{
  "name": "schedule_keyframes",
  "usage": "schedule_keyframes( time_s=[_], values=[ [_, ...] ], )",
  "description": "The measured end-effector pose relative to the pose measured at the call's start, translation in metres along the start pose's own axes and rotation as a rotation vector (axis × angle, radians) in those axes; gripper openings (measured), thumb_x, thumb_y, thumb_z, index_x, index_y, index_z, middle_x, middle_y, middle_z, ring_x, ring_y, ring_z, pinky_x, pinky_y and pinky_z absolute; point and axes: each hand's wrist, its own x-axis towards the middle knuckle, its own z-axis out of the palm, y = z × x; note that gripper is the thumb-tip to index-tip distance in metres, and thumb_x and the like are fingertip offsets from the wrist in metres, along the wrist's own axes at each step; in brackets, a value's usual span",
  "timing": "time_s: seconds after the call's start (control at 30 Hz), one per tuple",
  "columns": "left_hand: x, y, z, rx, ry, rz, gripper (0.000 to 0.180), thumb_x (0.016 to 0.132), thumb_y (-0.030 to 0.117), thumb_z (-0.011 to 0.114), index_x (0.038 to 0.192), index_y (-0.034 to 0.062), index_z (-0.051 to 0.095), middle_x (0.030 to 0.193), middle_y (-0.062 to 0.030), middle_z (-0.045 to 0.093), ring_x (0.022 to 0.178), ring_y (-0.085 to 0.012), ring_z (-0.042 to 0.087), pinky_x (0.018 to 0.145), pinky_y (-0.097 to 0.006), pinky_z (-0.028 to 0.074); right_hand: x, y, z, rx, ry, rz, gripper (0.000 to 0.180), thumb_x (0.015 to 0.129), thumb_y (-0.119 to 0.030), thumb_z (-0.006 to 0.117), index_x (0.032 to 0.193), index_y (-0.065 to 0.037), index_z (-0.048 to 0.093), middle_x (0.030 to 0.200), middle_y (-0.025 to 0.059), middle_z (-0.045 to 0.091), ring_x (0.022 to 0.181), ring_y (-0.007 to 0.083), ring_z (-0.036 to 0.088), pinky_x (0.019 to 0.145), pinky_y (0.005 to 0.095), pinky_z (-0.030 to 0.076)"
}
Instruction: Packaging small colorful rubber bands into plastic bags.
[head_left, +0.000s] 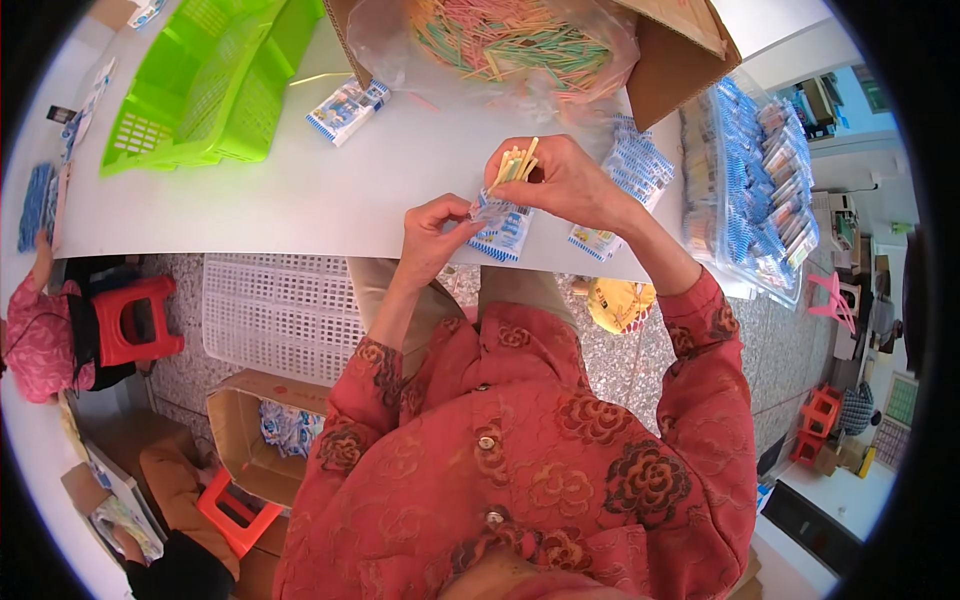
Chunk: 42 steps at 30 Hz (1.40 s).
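My left hand (430, 238) pinches the opened edge of a small blue-and-white plastic packet (503, 238) at the table's near edge. Above its mouth, my right hand (572, 188) grips a bundle of thin pastel sticks (515, 165), mostly yellow, tilted upward between thumb and fingers. The lower ends of the bundle are partly hidden by the fingers and the clear film. To the right of my right hand lies a loose pile of flat blue-and-white packets (638, 170). One more packet (347, 110) rests farther left on the table.
A cardboard box (685, 60) holds a clear bag of pink, yellow and green sticks (510, 45). A clear bin of packets (708, 170) stands right, a green basket (215, 110) far left. Below are a white crate (285, 315), an open carton (240, 430) and red stools (140, 320). Other people sit at left.
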Motion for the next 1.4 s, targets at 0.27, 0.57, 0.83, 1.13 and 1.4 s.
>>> schedule_keyframes(
  time_s=[0.27, 0.57, 0.83, 1.13, 1.4],
  values=[
    [-0.001, -0.001, 0.0, 0.041, 0.007, 0.028, 0.01, 0.074, -0.004, 0.071, 0.079, -0.0027, 0.063, 0.076, -0.0018, 0.062, 0.071, -0.0068, 0.054, 0.066, -0.022, 0.046, 0.001, -0.004, 0.003, -0.115, -0.012, 0.028, 0.007, 0.083, -0.007, 0.064, 0.088, -0.002, 0.062, 0.074, -0.0039, 0.058, 0.069, 0.0028, 0.049, 0.061, 0.0205, 0.041],
    [-0.002, -0.006, -0.004, 0.079, -0.019, 0.034, 0.008, 0.078, -0.006, 0.066, 0.086, -0.0032, 0.065, 0.086, -0.0031, 0.064, 0.079, -0.0081, 0.057, 0.071, -0.023, 0.047, 0.0, 0.005, 0.006, 0.009, 0.035, -0.033, 0.01, 0.088, -0.011, 0.062, 0.093, -0.003, 0.065, 0.078, -0.0035, 0.058, 0.069, 0.0037, 0.049, 0.06, 0.0203, 0.041],
    [-0.002, -0.004, -0.001, 0.008, -0.02, 0.003, 0.009, 0.08, -0.007, 0.065, 0.089, -0.0043, 0.065, 0.088, -0.0045, 0.064, 0.081, -0.0089, 0.057, 0.072, -0.022, 0.047, 0.004, 0.017, 0.008, -0.121, 0.184, -0.228, 0.028, 0.095, -0.024, 0.052, 0.1, -0.002, 0.069, 0.092, 0.0041, 0.064, 0.083, 0.0145, 0.058, 0.072, 0.0271, 0.046],
    [-0.002, -0.004, -0.001, -0.031, -0.016, 0.019, 0.01, 0.08, -0.007, 0.065, 0.09, -0.0048, 0.066, 0.09, -0.0059, 0.064, 0.081, -0.0099, 0.058, 0.072, -0.022, 0.047, 0.001, 0.005, 0.0, -0.031, 0.125, -0.18, 0.041, 0.1, -0.029, 0.037, 0.108, -0.001, 0.066, 0.12, 0.009, 0.057, 0.113, 0.0193, 0.051, 0.096, 0.0319, 0.038],
    [-0.002, -0.001, 0.0, -0.054, -0.027, 0.013, 0.01, 0.082, -0.007, 0.063, 0.091, -0.0051, 0.066, 0.092, -0.0062, 0.064, 0.082, -0.0105, 0.058, 0.072, -0.023, 0.047, -0.001, 0.005, 0.005, 0.06, 0.159, -0.169, 0.038, 0.098, -0.028, 0.044, 0.105, 0.002, 0.066, 0.118, 0.0124, 0.059, 0.111, 0.0198, 0.053, 0.094, 0.0307, 0.041]
  ],
)
